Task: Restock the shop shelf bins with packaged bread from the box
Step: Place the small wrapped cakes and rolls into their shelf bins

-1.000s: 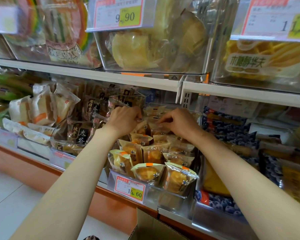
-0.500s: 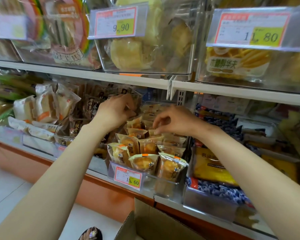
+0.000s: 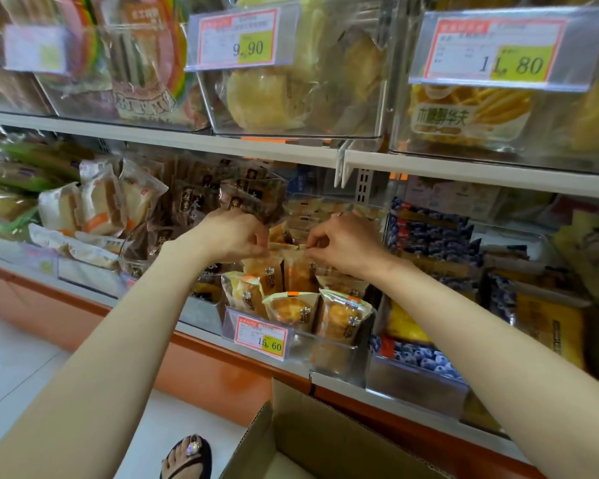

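Note:
A clear shelf bin point(image 3: 325, 347) with a 15.60 price tag holds several small packets of golden bread point(image 3: 291, 309) standing in rows. My left hand point(image 3: 232, 236) pinches the top edge of one upright bread packet point(image 3: 265, 274) in the middle of the bin. My right hand point(image 3: 343, 243) pinches the top of the neighbouring bread packet point(image 3: 300, 276). The open cardboard box point(image 3: 312, 440) stands on the floor below the shelf; what it contains is out of view.
Dark-wrapped packets point(image 3: 194, 205) fill the bin to the left, blue-printed packets point(image 3: 429, 233) the bin to the right. Above, an upper shelf point(image 3: 222, 143) carries clear bins of larger breads with price tags. My sandalled foot point(image 3: 187, 454) is on the white floor by the box.
Both hands have drawn forward from the back of the bin to the middle rows and now pinch packet tops. The view has shifted, showing more of the box.

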Motion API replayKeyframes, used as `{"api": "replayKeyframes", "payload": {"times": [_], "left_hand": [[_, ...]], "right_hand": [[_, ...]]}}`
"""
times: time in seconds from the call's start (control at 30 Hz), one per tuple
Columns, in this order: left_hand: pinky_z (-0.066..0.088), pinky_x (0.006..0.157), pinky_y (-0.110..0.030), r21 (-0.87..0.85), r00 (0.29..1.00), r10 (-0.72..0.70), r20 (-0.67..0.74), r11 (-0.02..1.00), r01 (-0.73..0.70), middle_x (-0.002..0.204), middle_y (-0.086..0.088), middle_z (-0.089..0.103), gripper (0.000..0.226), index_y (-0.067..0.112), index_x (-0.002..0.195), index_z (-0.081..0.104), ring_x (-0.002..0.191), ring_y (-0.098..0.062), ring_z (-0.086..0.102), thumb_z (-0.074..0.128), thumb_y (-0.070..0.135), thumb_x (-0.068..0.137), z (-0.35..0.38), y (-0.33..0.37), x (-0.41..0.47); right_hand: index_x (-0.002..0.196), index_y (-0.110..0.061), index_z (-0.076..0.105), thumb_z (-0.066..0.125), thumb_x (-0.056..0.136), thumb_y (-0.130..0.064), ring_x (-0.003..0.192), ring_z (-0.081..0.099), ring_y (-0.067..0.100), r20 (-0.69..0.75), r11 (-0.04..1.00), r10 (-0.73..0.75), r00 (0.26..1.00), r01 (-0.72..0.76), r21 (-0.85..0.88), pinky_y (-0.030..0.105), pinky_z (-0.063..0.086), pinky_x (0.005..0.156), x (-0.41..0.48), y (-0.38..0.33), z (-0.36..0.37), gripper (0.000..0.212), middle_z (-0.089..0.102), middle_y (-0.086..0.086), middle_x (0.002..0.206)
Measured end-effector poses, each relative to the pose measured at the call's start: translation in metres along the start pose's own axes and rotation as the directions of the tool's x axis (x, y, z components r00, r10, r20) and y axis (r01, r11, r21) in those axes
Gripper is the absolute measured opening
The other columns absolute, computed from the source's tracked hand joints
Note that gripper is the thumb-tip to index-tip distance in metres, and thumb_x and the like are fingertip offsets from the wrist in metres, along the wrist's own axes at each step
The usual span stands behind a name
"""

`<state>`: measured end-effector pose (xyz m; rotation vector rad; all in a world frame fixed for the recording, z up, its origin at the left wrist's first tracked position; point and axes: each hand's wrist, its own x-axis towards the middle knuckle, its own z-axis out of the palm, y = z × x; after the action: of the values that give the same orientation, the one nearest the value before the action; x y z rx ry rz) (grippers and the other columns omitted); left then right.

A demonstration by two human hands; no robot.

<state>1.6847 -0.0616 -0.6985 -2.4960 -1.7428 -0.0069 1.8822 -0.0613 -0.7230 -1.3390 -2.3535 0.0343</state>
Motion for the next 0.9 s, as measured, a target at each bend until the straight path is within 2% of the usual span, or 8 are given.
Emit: {"api": "replayKeyframes", "payload": {"times": [0.13, 0.2, 0.3, 0.4, 0.5, 0.63, 0.77, 0.9], "left_hand": [[0.037, 0.076, -0.027, -0.001, 0.999, -0.012, -0.035, 1.0, 0.012, 0.11, 0.001, 0.066, 0.027, 0.024, 0.105, 0.066, 0.104, -0.021, 0.058, 0.058, 0.043, 0.088, 0.004, 0.0, -0.001], [0.04, 0.077, -0.027, -0.058, 0.999, -0.011, -0.05, 0.998, 0.008, 0.107, 0.004, 0.067, 0.026, 0.025, 0.102, 0.067, 0.1, -0.018, 0.059, 0.06, 0.044, 0.086, 0.002, -0.003, -0.006], [0.045, 0.078, -0.03, -0.139, 0.992, -0.053, -0.112, 0.99, 0.037, 0.097, 0.006, 0.066, 0.023, 0.025, 0.097, 0.066, 0.095, -0.017, 0.06, 0.063, 0.044, 0.084, -0.008, -0.008, -0.021], [0.049, 0.081, -0.03, -0.237, 0.999, -0.052, 0.007, 0.97, 0.052, 0.094, 0.01, 0.064, 0.026, 0.026, 0.095, 0.063, 0.094, -0.012, 0.061, 0.07, 0.043, 0.077, -0.012, -0.012, -0.042], [0.045, 0.092, -0.034, -0.163, 0.995, -0.039, 0.087, 0.985, 0.053, 0.113, 0.01, 0.062, 0.045, 0.028, 0.112, 0.059, 0.109, -0.013, 0.056, 0.074, 0.043, 0.073, 0.003, -0.01, -0.06], [0.041, 0.089, -0.035, -0.21, 0.993, -0.08, -0.09, 0.976, 0.059, 0.116, -0.001, 0.059, 0.041, 0.022, 0.115, 0.06, 0.109, -0.02, 0.053, 0.07, 0.037, 0.078, 0.029, -0.003, -0.073], [0.043, 0.078, -0.038, -0.266, 0.948, -0.114, -0.297, 0.963, 0.032, 0.099, -0.006, 0.064, 0.028, 0.015, 0.1, 0.068, 0.097, -0.028, 0.058, 0.071, 0.034, 0.079, 0.044, -0.001, -0.078], [0.043, 0.073, -0.04, -0.31, 0.91, -0.145, -0.39, 0.95, 0.018, 0.082, -0.007, 0.066, 0.018, 0.01, 0.081, 0.069, 0.084, -0.03, 0.061, 0.073, 0.027, 0.077, 0.049, 0.003, -0.072]], "right_hand": [[0.099, -0.022, 0.072, 0.065, 0.087, -0.032, 0.08, 0.045, -0.001, 0.088, 0.999, -0.005, 0.996, 0.001, 0.051, 0.033, 0.026, 0.107, -0.004, 0.0, -0.005, 0.016, 0.06, -0.018, 0.085], [0.102, -0.024, 0.071, 0.065, 0.087, -0.031, 0.076, 0.044, -0.008, 0.13, 0.995, 0.007, 0.992, -0.02, 0.099, 0.029, 0.031, 0.098, -0.008, 0.001, -0.013, 0.018, 0.054, -0.025, 0.082], [0.104, -0.026, 0.071, 0.068, 0.084, -0.032, 0.094, 0.057, 0.004, 0.097, 0.982, 0.042, 0.994, -0.059, 0.182, 0.027, 0.043, 0.09, -0.015, 0.002, -0.023, 0.02, 0.068, -0.011, 0.101], [0.103, -0.03, 0.07, 0.07, 0.082, -0.034, 0.099, 0.059, 0.009, 0.071, 0.974, 0.098, 0.993, -0.111, 0.198, 0.028, 0.047, 0.089, -0.023, -0.004, -0.031, 0.021, 0.069, -0.009, 0.106], [0.101, -0.029, 0.071, 0.07, 0.082, -0.035, 0.089, 0.059, 0.006, 0.052, 0.97, 0.093, 0.994, -0.102, 0.219, 0.023, 0.046, 0.077, -0.038, -0.016, -0.039, 0.019, 0.068, -0.009, 0.096], [0.101, -0.025, 0.07, 0.07, 0.081, -0.039, 0.085, 0.057, 0.007, 0.045, 0.991, 0.083, 0.996, -0.087, 0.103, 0.026, 0.046, 0.074, -0.071, -0.025, -0.037, 0.024, 0.066, -0.007, 0.093], [0.114, -0.029, 0.064, 0.068, 0.078, -0.052, 0.107, 0.054, 0.016, 0.038, 0.984, 0.123, 0.992, -0.117, -0.132, 0.036, 0.037, 0.095, -0.1, -0.02, -0.024, 0.043, 0.065, -0.006, 0.111], [0.122, -0.029, 0.06, 0.067, 0.078, -0.051, 0.115, 0.05, 0.019, 0.025, 0.97, 0.194, 0.981, -0.188, -0.155, 0.035, 0.029, 0.101, -0.105, -0.021, -0.016, 0.05, 0.064, -0.003, 0.121]]}}
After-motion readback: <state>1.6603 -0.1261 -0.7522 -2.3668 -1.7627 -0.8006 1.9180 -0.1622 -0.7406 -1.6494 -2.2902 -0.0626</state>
